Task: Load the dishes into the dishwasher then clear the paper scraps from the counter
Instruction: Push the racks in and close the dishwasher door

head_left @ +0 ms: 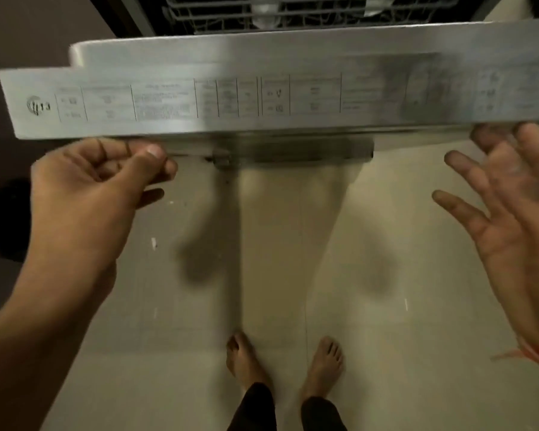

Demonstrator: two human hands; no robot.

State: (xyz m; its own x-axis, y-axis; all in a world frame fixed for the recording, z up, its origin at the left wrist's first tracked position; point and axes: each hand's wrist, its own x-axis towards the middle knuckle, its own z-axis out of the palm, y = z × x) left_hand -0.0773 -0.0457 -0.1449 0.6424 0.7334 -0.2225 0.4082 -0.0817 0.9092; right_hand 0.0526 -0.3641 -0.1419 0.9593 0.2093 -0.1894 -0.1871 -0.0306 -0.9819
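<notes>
**Dishwasher door partly lowered, hands at its top edge**

At the far left, a dark object (3, 219) is seen on the floor, too blurred to be identified. The left hand (87, 185) is held just under the near edge of the dishwasher door (262, 88); its fingers are curled inward with the thumb laid across them, and whether the door's edge is actually gripped or the grip is closed on nothing cannot be told through the motion blur. The door is tilted toward the viewer across the upper frame, its steel top edge carrying a printed label strip and a round logo at the left. Behind it, a wire rack (293, 10) is visible inside the machine, with dishes only faintly made out. Below the door, pale floor tiles (386, 244) and two bare feet (287, 362) are shown. At the right, the right hand (504, 206) is held with fingers spread and straight, its fingertips at the door's lower edge, nothing clasped.
</notes>
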